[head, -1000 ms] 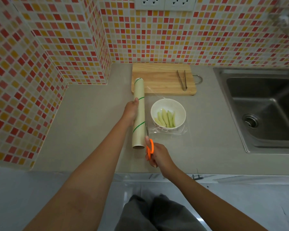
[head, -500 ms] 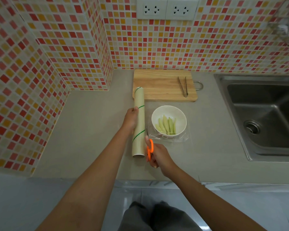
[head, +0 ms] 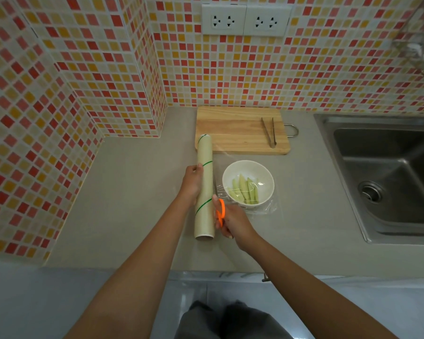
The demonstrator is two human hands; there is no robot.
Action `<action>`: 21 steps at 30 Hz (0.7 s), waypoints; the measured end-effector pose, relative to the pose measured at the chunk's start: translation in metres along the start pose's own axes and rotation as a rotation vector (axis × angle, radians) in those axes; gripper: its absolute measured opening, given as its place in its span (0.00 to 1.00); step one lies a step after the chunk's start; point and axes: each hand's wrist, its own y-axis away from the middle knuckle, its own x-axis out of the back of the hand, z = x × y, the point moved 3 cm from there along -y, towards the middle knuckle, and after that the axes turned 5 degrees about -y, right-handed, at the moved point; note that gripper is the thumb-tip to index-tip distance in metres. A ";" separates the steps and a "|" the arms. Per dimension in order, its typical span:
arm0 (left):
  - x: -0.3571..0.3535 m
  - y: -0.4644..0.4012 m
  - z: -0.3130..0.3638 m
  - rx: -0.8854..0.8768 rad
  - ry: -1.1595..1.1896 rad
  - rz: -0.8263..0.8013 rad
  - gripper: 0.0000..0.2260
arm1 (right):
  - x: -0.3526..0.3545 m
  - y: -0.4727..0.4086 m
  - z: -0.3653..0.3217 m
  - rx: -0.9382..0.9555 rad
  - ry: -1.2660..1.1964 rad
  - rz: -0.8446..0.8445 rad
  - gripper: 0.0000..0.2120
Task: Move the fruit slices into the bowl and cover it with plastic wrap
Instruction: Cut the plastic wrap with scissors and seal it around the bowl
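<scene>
Gripped in the right hand (head: 233,222), orange-handled scissors (head: 220,211) point away from the person, their blades lying in the narrow gap between the plastic wrap roll (head: 204,189) and the white bowl (head: 248,183); whether the blades stand open or closed cannot be told. Fingers pass through the orange loops and curl around them. Left hand (head: 192,183) grasps the roll at mid-length from its left side, thumb over the top, holding it down on the grey countertop (head: 123,196). Roll lies lengthwise, near end showing its hollow core, far end overlapping the near-left corner of the wooden cutting board (head: 240,129). Two green stripes ring the roll.

A clear sheet of plastic wrap (head: 260,206) extends rightward from the roll across the bowl, wrinkled at the bowl's near-left rim and spreading onto the counter at its near-right side. Pale green fruit slices (head: 245,192) lie inside the bowl, gathered in its near half beneath the film.

Metal tongs (head: 269,132) rest on the right part of the cutting board, which has a wire handle at its right edge. A stainless steel sink (head: 387,177) occupies the right of the scene. Mosaic wall tiles (head: 83,81) in red, orange and cream back the counter, with two white sockets (head: 245,20) above the board.
</scene>
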 end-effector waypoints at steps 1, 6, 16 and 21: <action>0.000 0.001 0.000 0.006 0.008 -0.004 0.20 | 0.000 -0.001 -0.001 -0.004 0.005 0.004 0.28; -0.001 0.003 -0.001 0.031 0.019 -0.032 0.20 | 0.000 -0.007 -0.011 -0.028 0.009 0.008 0.29; -0.001 0.009 0.002 0.030 0.031 -0.037 0.20 | 0.002 -0.020 -0.024 -0.012 0.051 0.065 0.31; 0.001 0.011 0.001 0.040 0.050 -0.030 0.19 | 0.002 -0.025 -0.029 -0.024 0.059 0.068 0.31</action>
